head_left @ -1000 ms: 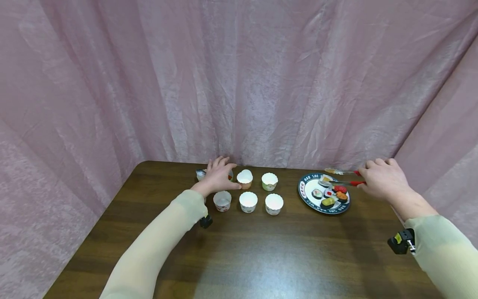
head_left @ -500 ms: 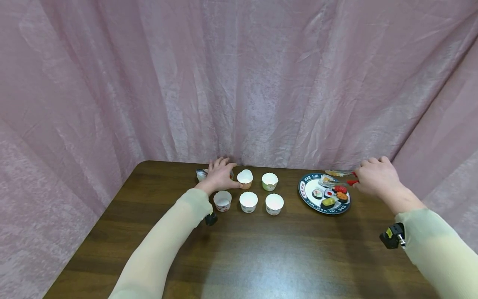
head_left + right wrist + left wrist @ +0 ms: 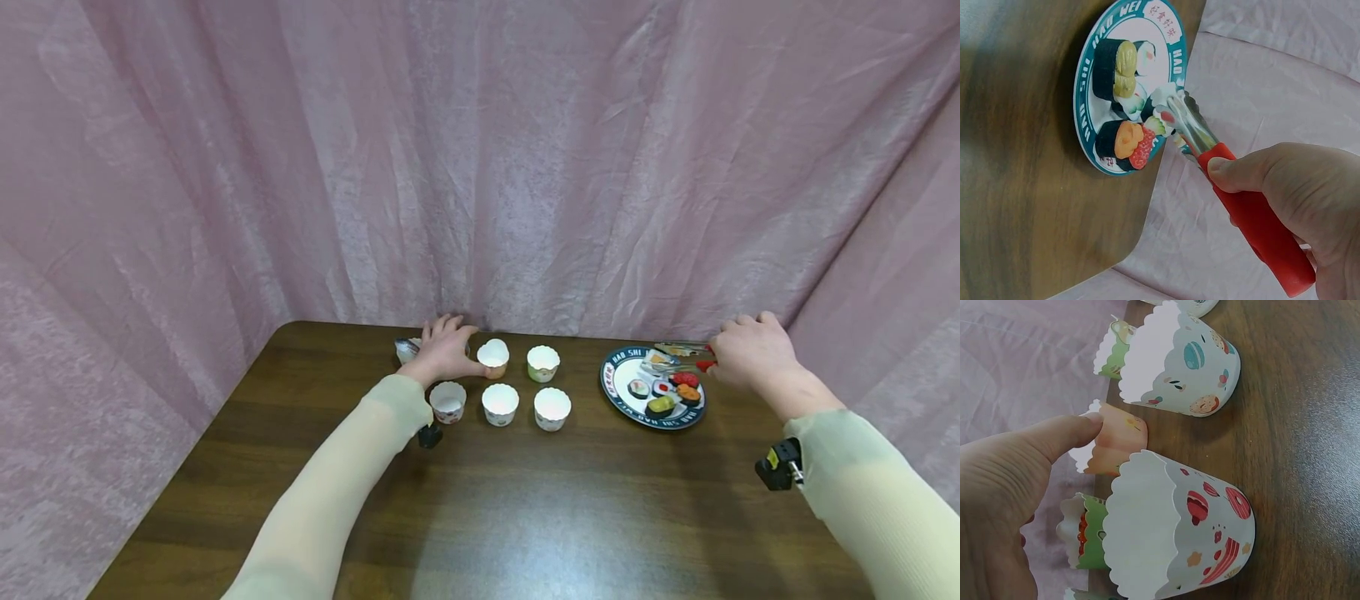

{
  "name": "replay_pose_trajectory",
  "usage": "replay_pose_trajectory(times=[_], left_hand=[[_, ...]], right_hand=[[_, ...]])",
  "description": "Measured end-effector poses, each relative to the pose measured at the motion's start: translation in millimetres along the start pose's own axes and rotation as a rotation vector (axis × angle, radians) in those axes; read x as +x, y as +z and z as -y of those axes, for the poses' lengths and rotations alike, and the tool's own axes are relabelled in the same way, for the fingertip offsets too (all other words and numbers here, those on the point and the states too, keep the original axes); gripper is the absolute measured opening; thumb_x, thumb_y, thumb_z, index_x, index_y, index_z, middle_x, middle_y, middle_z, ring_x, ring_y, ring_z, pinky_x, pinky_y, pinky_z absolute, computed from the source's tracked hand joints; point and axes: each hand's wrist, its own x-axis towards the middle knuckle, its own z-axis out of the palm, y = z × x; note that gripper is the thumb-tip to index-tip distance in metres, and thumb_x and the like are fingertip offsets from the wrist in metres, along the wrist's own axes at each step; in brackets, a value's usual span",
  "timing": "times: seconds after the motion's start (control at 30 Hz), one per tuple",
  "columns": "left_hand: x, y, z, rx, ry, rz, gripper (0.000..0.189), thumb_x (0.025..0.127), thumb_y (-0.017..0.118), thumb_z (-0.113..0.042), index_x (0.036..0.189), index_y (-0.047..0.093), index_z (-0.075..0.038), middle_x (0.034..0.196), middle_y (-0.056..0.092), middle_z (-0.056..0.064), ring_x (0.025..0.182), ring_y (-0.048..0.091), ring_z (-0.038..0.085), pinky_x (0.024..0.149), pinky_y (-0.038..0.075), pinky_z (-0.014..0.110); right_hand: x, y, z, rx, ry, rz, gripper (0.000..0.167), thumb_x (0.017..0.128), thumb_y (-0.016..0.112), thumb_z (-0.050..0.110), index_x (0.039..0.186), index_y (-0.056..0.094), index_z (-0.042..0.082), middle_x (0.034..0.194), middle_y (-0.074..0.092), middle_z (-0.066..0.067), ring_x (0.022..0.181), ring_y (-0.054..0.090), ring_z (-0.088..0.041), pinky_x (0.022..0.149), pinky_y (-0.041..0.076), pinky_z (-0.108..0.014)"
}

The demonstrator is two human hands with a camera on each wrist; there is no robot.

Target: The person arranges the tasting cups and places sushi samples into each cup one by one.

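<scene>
Can see a pink crushed-velvet curtain (image 3: 480, 167) behind a dark brown wooden table (image 3: 562, 517), and towards the right a round white plate with a dark teal rim (image 3: 637, 416), with red-handled metal tongs (image 3: 1260, 225) gripped over its far side by the curled fingers of the right hand (image 3: 753, 354). Can also see the left hand (image 3: 442, 354) with thumb and fingers spread apart among scalloped paper cups (image 3: 1213, 525), just beside an orange paper cup (image 3: 1121, 437); cannot tell about contact. Can make out, on the plate, several small moulded sushi pieces (image 3: 1105, 69) near the tongs' tips; cannot tell whether pinched.
</scene>
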Motion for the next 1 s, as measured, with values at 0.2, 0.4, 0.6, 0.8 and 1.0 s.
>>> replay_pose_trajectory(times=[0.2,0.4,0.6,0.8,1.0], left_hand=[[3.1,1.0,-4.7,0.005,-0.018,0.023,0.095,0.079,0.081,-0.06,0.155,0.046,-0.015,0.166,0.022,0.017,0.154,0.007,0.041,0.118,-0.001,0.067],[10.1,8.2,-3.7,0.032,-0.029,0.022,0.093,0.077,0.081,-0.062,0.152,0.05,-0.017,0.166,0.023,0.016,0.154,0.008,0.04,0.119,0.001,0.066],[16.6,14.2,-2.7,0.043,-0.039,0.04,0.088,0.076,0.08,-0.065,0.147,0.055,-0.019,0.166,0.022,0.014,0.154,0.005,0.04,0.118,-0.002,0.067],[16.7,14.3,-2.1,0.07,-0.054,0.057,0.084,0.078,0.08,-0.063,0.146,0.057,-0.019,0.167,0.021,0.015,0.154,0.003,0.04,0.118,-0.003,0.067],[13.2,11.7,-3.8,0.094,-0.053,0.049,0.082,0.08,0.078,-0.062,0.146,0.057,-0.019,0.167,0.021,0.016,0.155,0.003,0.04,0.118,-0.002,0.066]], right_hand=[[-0.1,0,0,0.009,0.013,0.013,0.021,0.081,0.081,0.03,0.081,0.073,0.01,0.083,0.062,-0.009,0.086,0.057,-0.034,0.079,0.039,-0.053],[-0.7,-1,2,0.019,0.012,0.024,0.023,0.081,0.081,0.03,0.081,0.073,0.009,0.083,0.062,-0.01,0.086,0.058,-0.035,0.078,0.039,-0.053],[0.6,-2,3,0.025,0.013,0.033,0.023,0.081,0.08,0.03,0.082,0.073,0.008,0.083,0.062,-0.009,0.086,0.057,-0.034,0.079,0.039,-0.053],[2.3,-2,6,0.023,0.015,0.028,0.023,0.082,0.08,0.029,0.082,0.073,0.007,0.083,0.062,-0.01,0.085,0.057,-0.033,0.078,0.038,-0.053],[4.2,-2,8,0.015,0.015,0.019,0.024,0.082,0.08,0.029,0.084,0.074,0.006,0.084,0.063,-0.011,0.085,0.058,-0.034,0.078,0.039,-0.052]])
